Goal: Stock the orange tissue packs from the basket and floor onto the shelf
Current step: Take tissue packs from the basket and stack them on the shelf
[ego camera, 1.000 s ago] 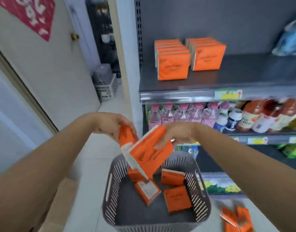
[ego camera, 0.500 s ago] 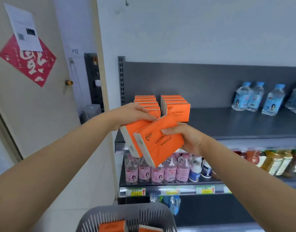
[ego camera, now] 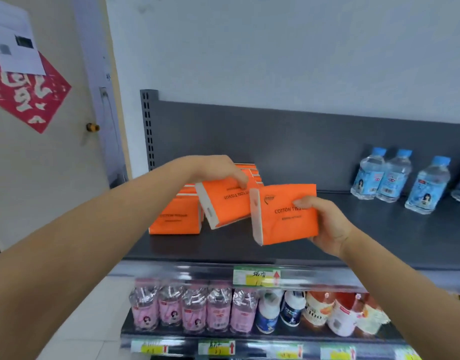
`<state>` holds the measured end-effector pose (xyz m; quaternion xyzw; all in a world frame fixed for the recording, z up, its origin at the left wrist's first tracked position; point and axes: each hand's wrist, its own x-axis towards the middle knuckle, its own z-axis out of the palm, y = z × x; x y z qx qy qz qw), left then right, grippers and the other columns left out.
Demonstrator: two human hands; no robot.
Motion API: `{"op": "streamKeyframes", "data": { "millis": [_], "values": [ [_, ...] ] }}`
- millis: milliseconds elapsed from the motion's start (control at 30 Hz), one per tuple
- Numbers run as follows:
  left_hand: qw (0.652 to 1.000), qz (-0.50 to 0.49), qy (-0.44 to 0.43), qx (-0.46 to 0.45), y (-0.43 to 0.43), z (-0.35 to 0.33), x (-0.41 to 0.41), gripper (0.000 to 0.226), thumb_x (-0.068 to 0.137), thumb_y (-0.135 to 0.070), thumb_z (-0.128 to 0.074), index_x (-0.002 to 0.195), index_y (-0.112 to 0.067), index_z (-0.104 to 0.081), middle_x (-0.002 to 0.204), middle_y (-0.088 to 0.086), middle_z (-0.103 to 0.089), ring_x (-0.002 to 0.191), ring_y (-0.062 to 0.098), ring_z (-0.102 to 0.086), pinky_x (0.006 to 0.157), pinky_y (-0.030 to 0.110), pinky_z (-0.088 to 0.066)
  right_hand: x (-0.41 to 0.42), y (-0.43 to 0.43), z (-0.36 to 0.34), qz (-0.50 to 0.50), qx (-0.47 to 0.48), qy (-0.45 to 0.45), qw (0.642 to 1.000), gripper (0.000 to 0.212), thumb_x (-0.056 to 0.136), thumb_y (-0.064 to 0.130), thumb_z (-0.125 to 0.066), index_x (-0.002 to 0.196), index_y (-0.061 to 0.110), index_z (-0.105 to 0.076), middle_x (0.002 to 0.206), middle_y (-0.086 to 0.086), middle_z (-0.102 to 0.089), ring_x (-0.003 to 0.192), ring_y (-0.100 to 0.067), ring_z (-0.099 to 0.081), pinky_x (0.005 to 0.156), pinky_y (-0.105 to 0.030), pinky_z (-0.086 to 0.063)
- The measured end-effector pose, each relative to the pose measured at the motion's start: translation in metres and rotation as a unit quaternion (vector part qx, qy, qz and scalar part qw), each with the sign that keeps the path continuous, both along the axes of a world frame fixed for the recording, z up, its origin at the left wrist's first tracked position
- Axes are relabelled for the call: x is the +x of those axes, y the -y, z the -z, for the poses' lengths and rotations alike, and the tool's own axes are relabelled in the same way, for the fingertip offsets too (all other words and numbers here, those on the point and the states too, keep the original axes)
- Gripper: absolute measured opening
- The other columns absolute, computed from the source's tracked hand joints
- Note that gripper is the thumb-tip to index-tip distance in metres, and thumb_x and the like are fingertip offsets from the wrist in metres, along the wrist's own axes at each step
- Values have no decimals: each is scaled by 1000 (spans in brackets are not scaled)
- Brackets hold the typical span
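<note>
— So, where are the packs?

— Two are in the air over the dark shelf [ego camera: 379, 229]. Left hand [ego camera: 221, 170] is clamped from above on the left pack [ego camera: 223, 203], which tilts and shows its print upside down; I can only make out part of "TISSUE". Right hand [ego camera: 327, 224] grips the right pack [ego camera: 283, 214] by its right edge, thumb on the front. That one reads "COTTON TISS…", the rest hidden by the thumb, with a small logo above and a finer line below, too small to read.

— Do they touch?

— The left pack's lower right corner sits just behind the right pack's white end; whether they touch I cannot tell.

— And the stocked ones?

— A row [ego camera: 175, 219] stands on the shelf at its left end, front pack reading "COTTON TISSUE", blurred. A second row [ego camera: 252, 172] shows behind the left hand.

— Anything else?

— Blue-capped water bottles [ego camera: 395, 178] stand well apart to the right on the same shelf. A green and yellow price tag [ego camera: 257, 276] with a red arrow and handwriting is on the shelf edge. Below stand pink-labelled bottles [ego camera: 192, 307], then white and orange ones. A red paper [ego camera: 29, 97] with white characters hangs on the door, a white sheet over it.
</note>
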<state>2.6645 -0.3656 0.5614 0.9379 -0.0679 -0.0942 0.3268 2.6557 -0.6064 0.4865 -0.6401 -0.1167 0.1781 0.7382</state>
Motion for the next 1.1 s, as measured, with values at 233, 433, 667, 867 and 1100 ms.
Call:
{"op": "streamKeyframes", "data": {
  "millis": [233, 433, 667, 867, 1100],
  "values": [
    [986, -1, 7, -167, 10, 5, 34, 39, 81, -16, -73, 117, -24, -60, 111, 1, -68, 100, 23, -68, 87, 43, -55, 41, 29, 11, -11, -10, -17, 1000, 47, 54, 19, -67, 101, 16, -69, 93, -8, -75, 80, -21, -71, 70, -33, -53],
    [952, -65, 72, -289, 9, 17, 46, 42, 72, -12, -81, 110, -14, -62, 104, 6, -72, 100, 23, -70, 84, 33, -58, 52, 7, 12, -90, -3, 2, 996, 35, 69, 17, -61, 102, 22, -69, 99, -7, -75, 85, -20, -73, 63, -30, -58],
    [997, -18, 60, -41, -13, 31, 37, 70, 64, -19, -87, 119, -22, -44, 115, 8, -62, 96, 22, -65, 86, 44, -57, 66, -8, 9, -58, -23, 69, 996, 38, 60, 16, -72, 98, 17, -72, 97, -10, -75, 84, -23, -71, 65, -30, -57],
    [979, 68, 138, 133, -11, 39, 40, 75, 63, -22, -84, 128, -32, -48, 107, -7, -58, 93, 13, -56, 85, 37, -50, 72, -18, 5, -62, -91, 106, 988, 41, 62, 12, -74, 103, 14, -73, 100, -11, -75, 89, -26, -72, 78, -35, -56],
    [945, 62, 214, 241, -4, 56, 47, 68, 67, -48, -81, 129, -31, -58, 119, 0, -47, 112, 17, -44, 96, 34, -42, 74, -4, 19, -6, -139, 102, 985, 55, 44, 15, -68, 99, 14, -71, 86, -7, -73, 82, -24, -68, 78, -35, -52]
  ]
}}
